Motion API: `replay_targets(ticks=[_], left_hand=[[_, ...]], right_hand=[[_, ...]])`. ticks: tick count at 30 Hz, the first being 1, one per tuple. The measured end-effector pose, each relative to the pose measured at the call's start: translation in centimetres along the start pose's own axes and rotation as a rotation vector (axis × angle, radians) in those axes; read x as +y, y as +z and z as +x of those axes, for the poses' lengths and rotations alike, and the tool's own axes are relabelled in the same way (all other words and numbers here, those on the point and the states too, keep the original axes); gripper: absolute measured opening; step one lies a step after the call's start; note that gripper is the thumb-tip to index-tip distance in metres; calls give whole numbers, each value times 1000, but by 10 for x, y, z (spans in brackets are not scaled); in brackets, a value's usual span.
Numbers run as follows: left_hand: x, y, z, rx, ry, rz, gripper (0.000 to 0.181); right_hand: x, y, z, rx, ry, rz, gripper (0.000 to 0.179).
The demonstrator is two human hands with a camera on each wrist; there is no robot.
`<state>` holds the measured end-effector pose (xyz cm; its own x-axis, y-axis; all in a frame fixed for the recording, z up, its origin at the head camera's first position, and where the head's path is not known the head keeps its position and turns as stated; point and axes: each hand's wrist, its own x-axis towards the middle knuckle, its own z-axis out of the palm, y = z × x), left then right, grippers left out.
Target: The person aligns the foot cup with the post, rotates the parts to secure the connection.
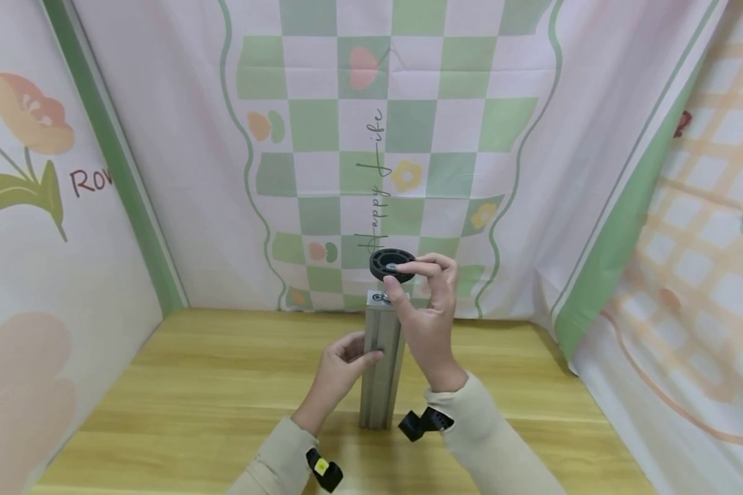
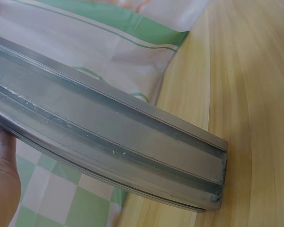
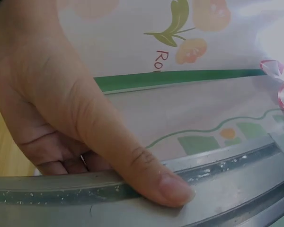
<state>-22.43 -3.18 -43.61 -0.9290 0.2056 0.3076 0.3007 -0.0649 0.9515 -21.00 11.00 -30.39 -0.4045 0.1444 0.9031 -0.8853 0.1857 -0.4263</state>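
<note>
A silver aluminium extrusion profile (image 1: 380, 385) stands upright on the wooden table, its slotted sides and scuffed lower end close up in the left wrist view. My left hand (image 1: 343, 368) grips it around the upper half. In the right wrist view the left thumb (image 3: 154, 182) lies across one slotted face, the other fingers partly hidden behind. Just above the profile's top end is a black round wheel-like piece (image 1: 378, 267), a small metal fastener at its centre. My right hand (image 1: 430, 309) pinches this piece between thumb and forefinger, the forefinger reaching over to the centre.
The wooden table (image 1: 223, 385) extends around the profile's foot. Behind it hangs a green-and-white checked curtain (image 1: 408, 124), with printed fabric on the left (image 1: 31, 275) and right (image 1: 687, 309). Black camera mounts sit on both wrists.
</note>
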Motion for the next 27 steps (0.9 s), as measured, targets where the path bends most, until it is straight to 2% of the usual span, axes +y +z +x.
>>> replay_targets(ticks=[4, 7, 12, 16, 20, 27], left_hand=[[0, 0, 0, 0, -6, -7, 44], [0, 1, 0, 1, -12, -16, 43], [-1, 1, 0, 7, -11, -22, 42], [-1, 0, 0, 14, -6, -7, 41], [-2, 0, 1, 18, -2, 4, 42], [-3, 0, 1, 12, 6, 3, 43]], right_hand=[[15, -10, 2, -84, 104, 85, 38], [21, -15, 11, -190, 206, 224, 46], [27, -19, 24, -368, 372, 558, 47], [30, -21, 27, -450, 454, 655, 47], [31, -20, 27, -452, 479, 668, 44], [30, -13, 22, -332, 523, 737, 37]])
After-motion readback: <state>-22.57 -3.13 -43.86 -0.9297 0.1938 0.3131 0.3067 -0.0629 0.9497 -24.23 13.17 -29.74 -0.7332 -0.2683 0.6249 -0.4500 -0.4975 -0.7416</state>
